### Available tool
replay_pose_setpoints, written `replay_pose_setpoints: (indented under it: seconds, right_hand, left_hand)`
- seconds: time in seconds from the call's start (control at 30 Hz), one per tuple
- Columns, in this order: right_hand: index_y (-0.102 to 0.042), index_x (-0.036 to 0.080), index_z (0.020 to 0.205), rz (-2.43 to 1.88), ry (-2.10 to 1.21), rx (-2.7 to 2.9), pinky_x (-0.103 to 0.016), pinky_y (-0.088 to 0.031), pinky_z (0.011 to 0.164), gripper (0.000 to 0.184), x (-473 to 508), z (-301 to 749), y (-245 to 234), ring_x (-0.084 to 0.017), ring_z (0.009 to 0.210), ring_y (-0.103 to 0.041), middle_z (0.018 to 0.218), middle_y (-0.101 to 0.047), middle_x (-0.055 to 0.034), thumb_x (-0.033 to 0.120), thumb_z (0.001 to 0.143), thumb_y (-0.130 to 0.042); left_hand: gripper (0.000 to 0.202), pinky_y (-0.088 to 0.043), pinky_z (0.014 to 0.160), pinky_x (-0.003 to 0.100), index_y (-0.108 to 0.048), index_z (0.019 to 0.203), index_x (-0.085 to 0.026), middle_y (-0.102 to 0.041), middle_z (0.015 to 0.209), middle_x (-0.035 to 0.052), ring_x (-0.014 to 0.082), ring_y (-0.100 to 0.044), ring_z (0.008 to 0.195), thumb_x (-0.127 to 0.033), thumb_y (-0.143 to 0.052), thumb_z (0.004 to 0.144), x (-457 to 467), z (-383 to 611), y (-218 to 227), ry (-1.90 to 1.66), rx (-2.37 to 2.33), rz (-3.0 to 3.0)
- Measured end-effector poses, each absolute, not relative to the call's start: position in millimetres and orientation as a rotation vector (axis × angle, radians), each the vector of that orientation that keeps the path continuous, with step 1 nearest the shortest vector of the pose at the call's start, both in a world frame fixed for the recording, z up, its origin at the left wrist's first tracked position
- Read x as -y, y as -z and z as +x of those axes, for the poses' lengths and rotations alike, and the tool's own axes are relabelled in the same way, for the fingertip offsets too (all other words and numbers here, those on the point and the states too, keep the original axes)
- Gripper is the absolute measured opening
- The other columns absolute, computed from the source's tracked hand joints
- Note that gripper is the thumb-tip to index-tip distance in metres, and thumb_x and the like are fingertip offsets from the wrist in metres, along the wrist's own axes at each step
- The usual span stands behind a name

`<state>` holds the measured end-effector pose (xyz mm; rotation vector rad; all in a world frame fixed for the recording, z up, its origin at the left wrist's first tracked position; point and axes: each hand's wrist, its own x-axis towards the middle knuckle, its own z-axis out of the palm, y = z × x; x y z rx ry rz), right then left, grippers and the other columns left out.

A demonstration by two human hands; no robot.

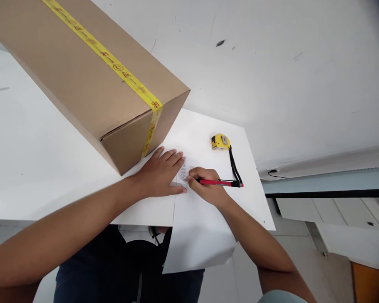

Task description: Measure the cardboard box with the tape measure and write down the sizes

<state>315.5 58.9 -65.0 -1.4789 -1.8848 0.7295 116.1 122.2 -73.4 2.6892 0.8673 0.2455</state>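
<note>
On the white tabletop [34, 160], near its front edge, a sheet of white paper [196, 235] lies with its lower part hanging over the edge toward the person's lap. The left hand [161, 172] rests flat on the sheet's upper left corner, palm down, fingers stretched out and close together, gripping nothing and simply pressing on the paper. The right hand [205, 185] is curled closed around a red pen [219, 182], thumb and fingers pinched near the tip; the tip touches the paper just beside the left fingertips, where a few short lines of small handwriting show, too small to read. The pen's black cap end points to the right. Just behind the hands, a large brown cardboard box [82, 71] sealed with yellow printed tape [113, 63] stands on the tabletop, its near corner just beside the left hand. To the right of the box, a yellow tape measure [220, 142] lies on the tabletop, its black wrist strap [234, 166] trailing toward the pen's end
</note>
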Motion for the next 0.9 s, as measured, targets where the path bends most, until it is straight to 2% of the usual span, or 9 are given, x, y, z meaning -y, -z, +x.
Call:
replay_pose_setpoints:
  seconds: [0.27,0.9]
  right_hand:
    - [-0.053,0.022,0.068,-1.473,-0.649,1.815,-0.025,-0.039,0.052,0.015,-58.4,314.3,66.4,-0.012,0.053,-0.049,0.059,-0.056,0.0036,0.022,0.083,-0.057]
    - [-0.052,0.021,0.068,-1.462,-0.735,1.803,-0.023,-0.035,0.051,0.016,-59.6,316.4,64.3,-0.01,0.052,-0.042,0.058,-0.05,0.0054,0.02,0.084,-0.056]
  left_hand:
    - [0.087,-0.013,0.125,0.054,-0.04,0.152,-0.013,-0.036,0.163,0.0152,0.0349,-0.028,0.152,-0.069,-0.056,0.088,-122.1,115.6,71.2,-0.248,-0.857,2.689]
    - [0.089,-0.014,0.125,0.054,-0.04,0.152,-0.01,-0.037,0.162,0.0156,0.0341,-0.028,0.152,-0.068,-0.057,0.088,-121.8,116.1,72.5,-0.256,-0.864,2.721]
